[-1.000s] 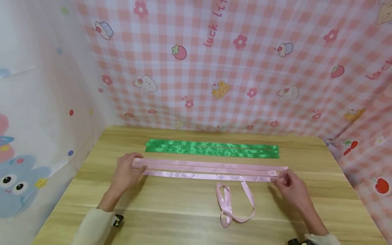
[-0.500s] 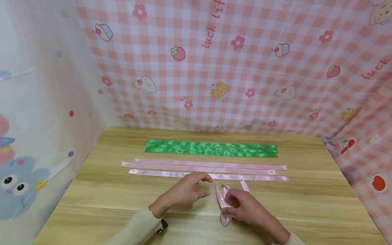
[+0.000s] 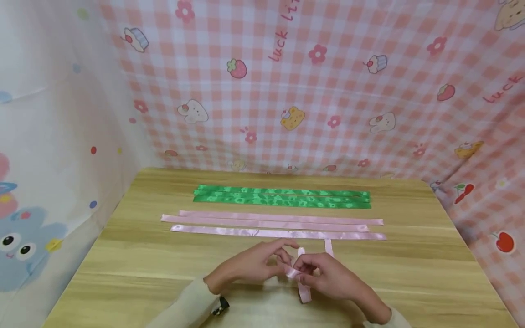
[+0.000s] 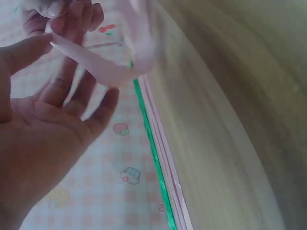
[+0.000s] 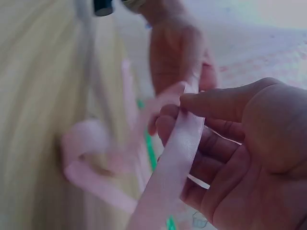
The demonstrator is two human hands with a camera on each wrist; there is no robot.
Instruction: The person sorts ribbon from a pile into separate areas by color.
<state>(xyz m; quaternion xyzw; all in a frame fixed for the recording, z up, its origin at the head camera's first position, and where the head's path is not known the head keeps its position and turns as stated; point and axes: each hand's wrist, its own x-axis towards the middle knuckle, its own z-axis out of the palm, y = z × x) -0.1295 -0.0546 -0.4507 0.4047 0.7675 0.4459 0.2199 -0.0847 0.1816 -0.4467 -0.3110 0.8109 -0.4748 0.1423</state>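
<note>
A loose pink satin ribbon point(image 3: 304, 291) is raised between my two hands near the front middle of the table. My right hand point(image 3: 334, 279) pinches it between thumb and fingers; in the right wrist view a length of the ribbon point(image 5: 169, 160) runs down across those fingers. My left hand point(image 3: 252, 263) faces it from the other side. In the left wrist view its thumb pinches the tip of the ribbon point(image 4: 98, 67), while the other fingers spread out behind. Part of the ribbon is hidden behind my right hand, and one tail shows beyond it.
Straight pink ribbon strips point(image 3: 279, 235) lie side by side just beyond my hands. Behind them lie green ribbon strips point(image 3: 279, 200). A pink checked cloth point(image 3: 262, 91) hangs at the back of the wooden table point(image 3: 135, 255), with a white printed cloth point(image 3: 53, 136) at left.
My hands have left the ends of the pink strips and come together at the loose ribbon. My right hand took hold first, then the left joined it, and the ribbon has been lifted.
</note>
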